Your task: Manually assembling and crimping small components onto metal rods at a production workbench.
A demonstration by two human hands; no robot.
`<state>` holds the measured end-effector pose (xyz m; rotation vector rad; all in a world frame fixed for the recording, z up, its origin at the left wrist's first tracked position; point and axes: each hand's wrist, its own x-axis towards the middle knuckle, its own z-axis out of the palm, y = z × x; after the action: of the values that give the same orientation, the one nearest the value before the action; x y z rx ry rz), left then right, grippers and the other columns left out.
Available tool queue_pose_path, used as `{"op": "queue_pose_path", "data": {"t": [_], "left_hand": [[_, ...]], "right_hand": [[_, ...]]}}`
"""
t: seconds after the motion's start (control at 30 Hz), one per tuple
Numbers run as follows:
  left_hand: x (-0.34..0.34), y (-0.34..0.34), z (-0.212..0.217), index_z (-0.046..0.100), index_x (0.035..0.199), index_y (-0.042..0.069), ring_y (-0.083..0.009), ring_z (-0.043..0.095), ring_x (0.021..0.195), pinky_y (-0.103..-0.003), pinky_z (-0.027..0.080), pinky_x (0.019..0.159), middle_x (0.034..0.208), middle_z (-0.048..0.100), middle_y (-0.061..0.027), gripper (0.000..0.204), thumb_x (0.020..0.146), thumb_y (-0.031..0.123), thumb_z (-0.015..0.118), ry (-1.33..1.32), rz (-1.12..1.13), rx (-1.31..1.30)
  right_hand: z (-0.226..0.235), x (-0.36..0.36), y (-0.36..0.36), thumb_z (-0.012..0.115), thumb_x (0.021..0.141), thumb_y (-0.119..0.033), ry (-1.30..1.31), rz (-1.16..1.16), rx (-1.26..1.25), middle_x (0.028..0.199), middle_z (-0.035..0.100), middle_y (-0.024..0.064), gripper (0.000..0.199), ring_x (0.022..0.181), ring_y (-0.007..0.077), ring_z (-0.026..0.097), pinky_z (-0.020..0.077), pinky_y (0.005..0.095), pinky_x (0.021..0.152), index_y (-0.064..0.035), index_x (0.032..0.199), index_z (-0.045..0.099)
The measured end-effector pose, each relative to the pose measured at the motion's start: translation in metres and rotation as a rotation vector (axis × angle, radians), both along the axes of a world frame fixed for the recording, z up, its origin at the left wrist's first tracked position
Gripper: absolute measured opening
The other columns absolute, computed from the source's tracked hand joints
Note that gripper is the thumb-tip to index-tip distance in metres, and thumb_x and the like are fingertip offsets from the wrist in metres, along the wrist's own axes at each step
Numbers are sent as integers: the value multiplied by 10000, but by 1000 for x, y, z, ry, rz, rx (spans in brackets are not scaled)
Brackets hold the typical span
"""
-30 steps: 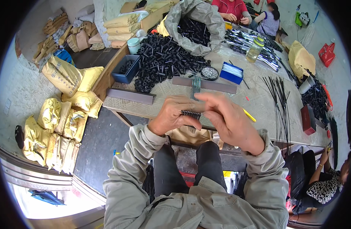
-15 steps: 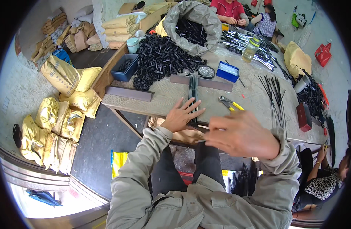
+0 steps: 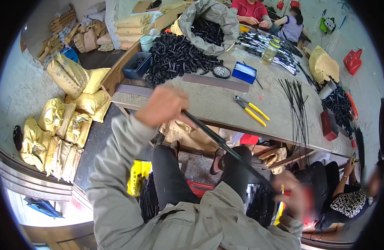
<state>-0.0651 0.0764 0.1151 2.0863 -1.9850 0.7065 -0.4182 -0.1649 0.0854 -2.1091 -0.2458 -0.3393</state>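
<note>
- Left grip (image 3: 166,105): wrapped round the upper part of a bundle of thin dark rods (image 3: 231,151)
- Bundle: held off the bench (image 3: 208,99); long axis slanting from the left grip down and rightward, toward the right grip (image 3: 293,193)
- Right grip: blurred, by the lower end, the nearer hand there; whether closed, cannot tell
- Yellow-handled pliers (image 3: 251,111): on the bench, right of the left grip
- Black fittings (image 3: 179,56), heaped: beyond the left grip
</note>
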Motion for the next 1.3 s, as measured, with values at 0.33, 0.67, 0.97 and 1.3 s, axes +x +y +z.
{"op": "queue_pose_path", "data": {"t": [0.33, 0.67, 0.97, 1.3], "left_hand": [[-68, -65, -113, 621, 562, 144, -215, 604, 596, -347, 438, 528, 557, 585, -13, 206, 526, 343, 663, -175, -394, 632], [-91, -54, -119, 605, 628, 104, -191, 578, 582, -298, 421, 514, 580, 562, -22, 191, 600, 291, 633, -47, -584, 407], [-129, -2, -144, 561, 950, -11, -141, 525, 604, -255, 425, 568, 718, 561, -30, 349, 913, 322, 463, 1379, 96, -611], [-147, -7, -203, 541, 955, -24, -153, 551, 724, -256, 447, 620, 796, 557, -77, 334, 929, 287, 422, 2030, -137, -671]], "right_hand": [[-410, 113, 96, 651, 703, -114, 794, 602, -406, 831, 619, 89, 319, 726, 230, 573, 449, 391, 647, -8, 996, 578], [-230, 135, 103, 588, 826, -132, 299, 177, 628, 827, 632, 33, 134, 741, 93, 556, 459, 240, 646, -18, 893, 608], [-164, 128, 104, 513, 853, -81, 420, 293, 238, 915, 611, 139, 236, 815, 263, 603, 470, 333, 710, -65, 1079, 575], [-2, 221, 45, 487, 826, -23, -176, 763, -140, 1035, 585, 168, 327, 987, 299, 552, 432, 366, 828, -51, 1151, 514]]}}
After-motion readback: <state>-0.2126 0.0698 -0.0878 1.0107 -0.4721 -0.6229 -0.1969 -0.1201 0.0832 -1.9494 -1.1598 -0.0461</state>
